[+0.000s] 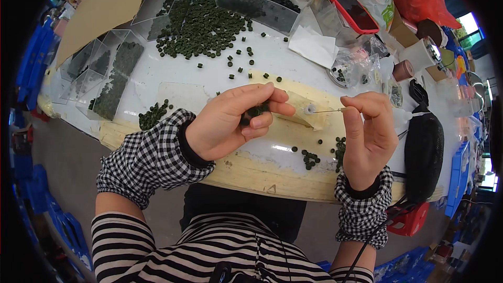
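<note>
My left hand is closed around a few small dark green beads, pinched between thumb and fingers above the white table. My right hand pinches a thin needle that points left toward a small clear bead beside the left fingertips. A big heap of loose dark green beads lies further back on the table. A few more green beads are scattered between my hands near the front edge.
Clear plastic trays filled with green beads stand at the left and back. At the back right lie a red-cased phone, plastic bags, white paper and thread spools. A black pouch lies at the right.
</note>
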